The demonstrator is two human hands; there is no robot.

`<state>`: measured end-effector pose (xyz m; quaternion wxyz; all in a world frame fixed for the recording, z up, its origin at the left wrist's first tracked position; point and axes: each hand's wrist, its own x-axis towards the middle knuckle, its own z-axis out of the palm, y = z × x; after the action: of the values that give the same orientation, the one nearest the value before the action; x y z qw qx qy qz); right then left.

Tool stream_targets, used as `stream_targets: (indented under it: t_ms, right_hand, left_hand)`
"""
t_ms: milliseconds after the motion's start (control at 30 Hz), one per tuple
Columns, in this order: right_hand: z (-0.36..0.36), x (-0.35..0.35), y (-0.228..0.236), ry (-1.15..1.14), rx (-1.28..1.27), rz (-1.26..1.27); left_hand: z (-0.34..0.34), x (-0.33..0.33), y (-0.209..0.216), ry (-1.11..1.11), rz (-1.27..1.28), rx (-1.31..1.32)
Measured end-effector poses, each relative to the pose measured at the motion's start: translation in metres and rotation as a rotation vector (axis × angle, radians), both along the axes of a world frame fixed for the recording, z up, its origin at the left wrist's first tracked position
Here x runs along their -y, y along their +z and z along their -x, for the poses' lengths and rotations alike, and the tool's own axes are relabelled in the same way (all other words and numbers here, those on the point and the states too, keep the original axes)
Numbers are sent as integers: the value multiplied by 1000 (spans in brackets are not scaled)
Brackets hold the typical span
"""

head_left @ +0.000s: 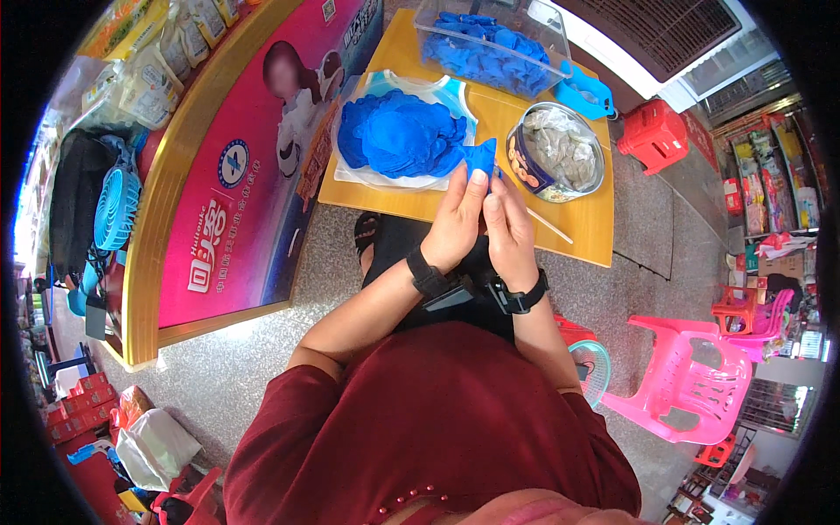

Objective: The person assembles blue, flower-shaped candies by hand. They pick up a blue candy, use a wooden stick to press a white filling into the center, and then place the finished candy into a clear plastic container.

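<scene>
Above the near side of the small wooden table (595, 241), my left hand (457, 214) and my right hand (510, 229) come together. Both pinch a small folded piece of thin blue fabric (479, 156) that sticks up past the fingertips. To their left, a heap of blue fabric pieces (398, 131) lies on a white cloth with light-blue edging (464, 94). Close to my right hand stands a round tin (532, 171) filled with crumpled greyish material (562, 149). A thin pale stick (551, 226) lies on the table near that hand.
A clear plastic box (490, 45) of blue pieces sits at the table's far side, beside a light-blue plastic container (584, 94). A pink-panelled counter (223, 236) borders the left. Right of me are a red stool (652, 136) and a pink plastic chair (691, 376).
</scene>
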<state>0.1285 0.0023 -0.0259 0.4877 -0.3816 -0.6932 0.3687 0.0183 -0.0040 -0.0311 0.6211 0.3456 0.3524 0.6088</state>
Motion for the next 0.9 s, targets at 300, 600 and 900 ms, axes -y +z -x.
stream_targets:
  t_ms: [300, 600, 900]
  right_hand:
    - [-11, -8, 3, 88, -124, 212]
    - [-11, -1, 19, -73, -46, 95]
    - [-2, -7, -1, -26, 147, -128]
  left_hand:
    - [8, -10, 2, -2, -13, 197]
    - [4, -10, 1, 36, 5, 268]
    - [4, -8, 0, -21, 45, 392]
